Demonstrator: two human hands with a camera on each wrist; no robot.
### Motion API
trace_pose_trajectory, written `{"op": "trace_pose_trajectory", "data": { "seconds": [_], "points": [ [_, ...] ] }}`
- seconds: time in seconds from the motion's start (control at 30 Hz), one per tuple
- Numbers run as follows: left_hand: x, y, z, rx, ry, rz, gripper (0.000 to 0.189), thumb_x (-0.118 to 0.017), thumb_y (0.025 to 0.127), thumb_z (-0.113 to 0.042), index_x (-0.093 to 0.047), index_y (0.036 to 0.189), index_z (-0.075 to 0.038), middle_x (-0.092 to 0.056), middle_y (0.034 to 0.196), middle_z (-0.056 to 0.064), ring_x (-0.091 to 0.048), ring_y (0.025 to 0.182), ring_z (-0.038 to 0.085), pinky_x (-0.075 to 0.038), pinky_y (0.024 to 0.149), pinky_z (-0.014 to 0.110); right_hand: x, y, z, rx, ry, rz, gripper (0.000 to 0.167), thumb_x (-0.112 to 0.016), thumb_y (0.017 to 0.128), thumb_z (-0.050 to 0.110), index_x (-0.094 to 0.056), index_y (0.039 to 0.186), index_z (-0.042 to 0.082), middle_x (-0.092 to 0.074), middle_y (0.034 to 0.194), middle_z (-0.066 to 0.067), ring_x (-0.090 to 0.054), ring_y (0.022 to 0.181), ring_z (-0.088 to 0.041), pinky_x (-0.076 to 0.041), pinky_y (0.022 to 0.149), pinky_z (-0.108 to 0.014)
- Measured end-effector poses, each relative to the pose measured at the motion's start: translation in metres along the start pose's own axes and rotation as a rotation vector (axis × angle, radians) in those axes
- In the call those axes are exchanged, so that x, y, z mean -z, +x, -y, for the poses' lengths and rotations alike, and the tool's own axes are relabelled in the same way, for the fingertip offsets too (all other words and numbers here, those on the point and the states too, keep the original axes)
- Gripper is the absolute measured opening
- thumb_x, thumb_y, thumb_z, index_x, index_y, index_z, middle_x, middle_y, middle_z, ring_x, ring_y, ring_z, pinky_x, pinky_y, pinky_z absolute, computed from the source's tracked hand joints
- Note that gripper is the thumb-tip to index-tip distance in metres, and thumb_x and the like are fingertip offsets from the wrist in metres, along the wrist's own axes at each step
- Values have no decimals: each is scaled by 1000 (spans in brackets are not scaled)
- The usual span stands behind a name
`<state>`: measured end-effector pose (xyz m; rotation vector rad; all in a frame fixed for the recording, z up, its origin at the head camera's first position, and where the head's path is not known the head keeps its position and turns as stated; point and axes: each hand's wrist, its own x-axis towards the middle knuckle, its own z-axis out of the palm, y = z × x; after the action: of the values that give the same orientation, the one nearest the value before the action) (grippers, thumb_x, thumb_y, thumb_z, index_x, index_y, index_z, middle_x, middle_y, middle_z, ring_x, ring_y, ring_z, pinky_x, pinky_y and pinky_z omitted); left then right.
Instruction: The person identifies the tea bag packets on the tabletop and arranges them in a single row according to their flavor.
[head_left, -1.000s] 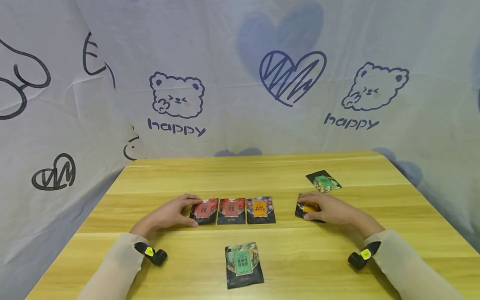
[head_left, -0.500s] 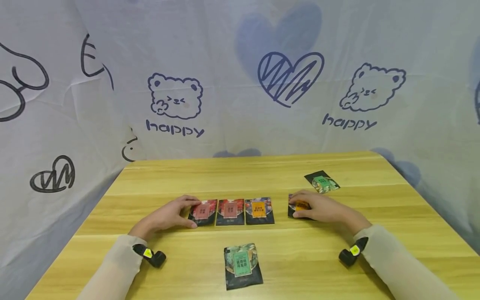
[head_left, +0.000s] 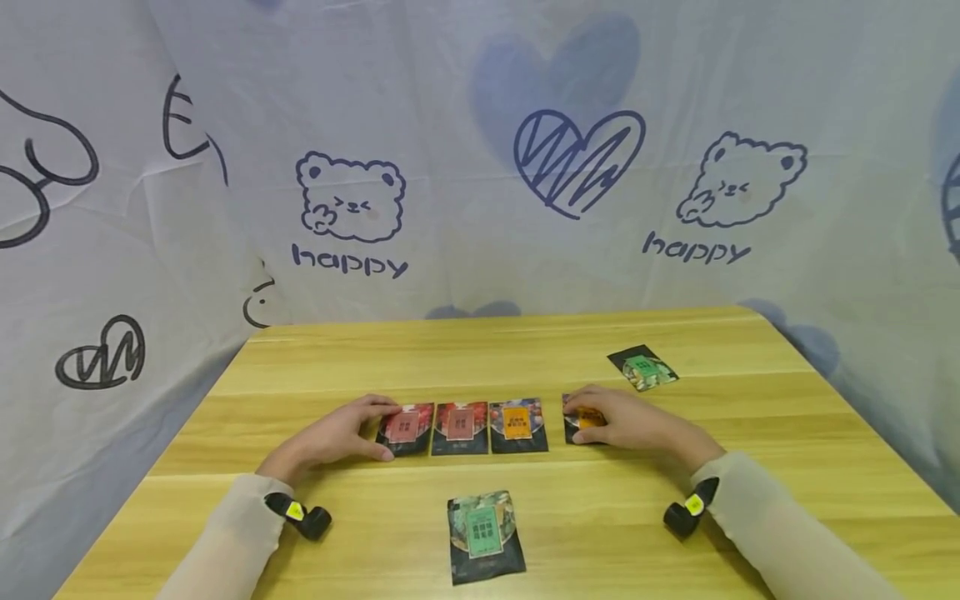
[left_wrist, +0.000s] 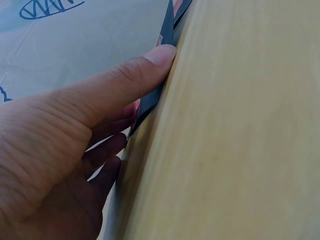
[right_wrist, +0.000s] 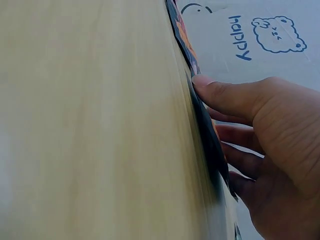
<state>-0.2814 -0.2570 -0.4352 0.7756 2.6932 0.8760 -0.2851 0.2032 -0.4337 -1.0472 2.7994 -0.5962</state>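
Note:
Flat black sachets with coloured labels lie on the table. My left hand (head_left: 337,435) rests at the left edge of a red-labelled sachet (head_left: 410,428), its thumb fairly straight along the near corner in the left wrist view. Right of that sachet lie a second red-labelled sachet (head_left: 461,428) and an orange-labelled sachet (head_left: 517,424), side by side in a row. Across a small gap, my right hand (head_left: 637,423) holds another orange-labelled sachet (right_wrist: 207,132) between thumb and fingers, covering much of it in the head view.
Nearer to me, a green-labelled sachet (head_left: 486,537) lies alone. A second green-labelled sachet (head_left: 642,367) lies turned at an angle, beyond my right hand. The wooden table (head_left: 337,358) ends at a printed cloth (head_left: 465,208) behind it.
My right hand has slid its orange-labelled sachet leftward, narrowing the gap to the row. My left hand and the other sachets have stayed in place; the head view has shifted slightly.

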Motion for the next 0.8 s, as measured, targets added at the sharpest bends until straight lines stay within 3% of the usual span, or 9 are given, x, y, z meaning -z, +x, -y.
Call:
{"op": "trace_pose_trajectory", "data": {
  "seconds": [0.8],
  "points": [
    [0,0,0,1,-14,0,77,-82,79,-38,-51,142,-5,-39,147,15,-35,135,39,-28,110,58,-3,12,10,1,50,42,50,-70,90,40,-59,134,18,-51,137,-1,-52,123,-24,-44,101,-45]
  ]
}}
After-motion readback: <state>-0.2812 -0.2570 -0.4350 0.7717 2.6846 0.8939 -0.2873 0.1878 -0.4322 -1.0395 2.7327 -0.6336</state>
